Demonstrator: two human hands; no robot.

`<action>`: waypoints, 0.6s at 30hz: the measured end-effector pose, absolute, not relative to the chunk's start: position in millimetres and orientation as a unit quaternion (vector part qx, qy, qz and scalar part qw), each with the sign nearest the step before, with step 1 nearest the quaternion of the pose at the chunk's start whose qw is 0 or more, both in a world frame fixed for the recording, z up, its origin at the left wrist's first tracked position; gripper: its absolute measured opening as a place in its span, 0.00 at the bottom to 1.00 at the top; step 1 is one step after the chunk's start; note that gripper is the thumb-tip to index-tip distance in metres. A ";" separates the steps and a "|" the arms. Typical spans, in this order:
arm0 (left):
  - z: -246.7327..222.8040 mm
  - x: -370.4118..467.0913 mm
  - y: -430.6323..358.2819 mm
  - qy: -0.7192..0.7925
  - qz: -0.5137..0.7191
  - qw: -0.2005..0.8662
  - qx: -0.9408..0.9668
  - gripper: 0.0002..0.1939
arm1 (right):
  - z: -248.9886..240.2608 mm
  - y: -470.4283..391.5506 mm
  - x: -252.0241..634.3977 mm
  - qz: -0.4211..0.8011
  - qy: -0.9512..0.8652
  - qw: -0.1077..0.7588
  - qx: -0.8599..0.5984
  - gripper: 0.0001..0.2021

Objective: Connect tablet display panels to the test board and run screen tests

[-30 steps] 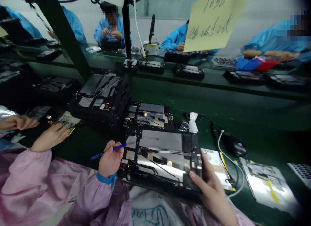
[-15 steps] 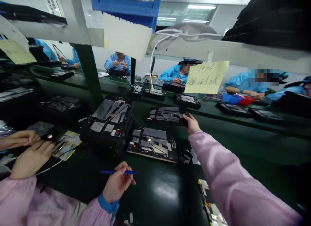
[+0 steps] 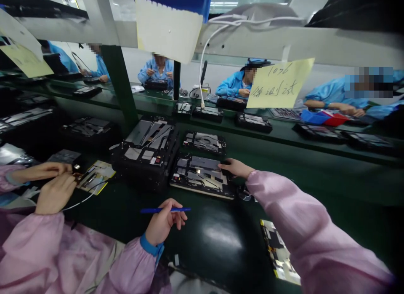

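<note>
My left hand (image 3: 164,222), with a blue band at the wrist, holds a blue pen (image 3: 151,210) above the dark green table. My right hand (image 3: 236,168) reaches out to the right end of a black device (image 3: 202,174) with grey panels and strips, its fingers closed on that edge. Behind it lies a smaller black device (image 3: 205,142), apart from my hand. Left of both stands a taller stack of black devices (image 3: 148,142).
At the left a neighbouring person's hands (image 3: 57,191) work by a yellow-edged board (image 3: 97,177) with a white cable. Another such board (image 3: 279,254) lies at the lower right. A yellow note (image 3: 280,83) hangs from the shelf beam. People in blue sit beyond.
The smaller black device, before in my right hand, now lies behind the larger one. My right hand has let it go and moved down and nearer, onto the larger device's edge.
</note>
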State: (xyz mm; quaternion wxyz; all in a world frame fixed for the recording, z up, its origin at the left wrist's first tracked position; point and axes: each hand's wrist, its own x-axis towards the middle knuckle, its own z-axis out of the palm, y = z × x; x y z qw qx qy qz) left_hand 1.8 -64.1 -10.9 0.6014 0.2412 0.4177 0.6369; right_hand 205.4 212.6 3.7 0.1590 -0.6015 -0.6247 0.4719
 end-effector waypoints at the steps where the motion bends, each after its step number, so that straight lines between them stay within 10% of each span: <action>1: -11.5 2.0 -64.7 0.417 0.637 0.601 0.244 0.23 | 6.7 207.8 205.7 0.481 -0.619 0.172 -0.597 0.20; 11: -16.7 3.9 -69.6 0.420 0.744 0.434 0.286 0.24 | 44.5 139.3 234.2 0.627 -0.499 0.366 -0.472 0.19; 18: -23.2 -3.3 -68.4 0.437 0.831 0.221 0.264 0.19 | 16.0 57.3 287.0 0.689 -0.454 0.327 -0.460 0.27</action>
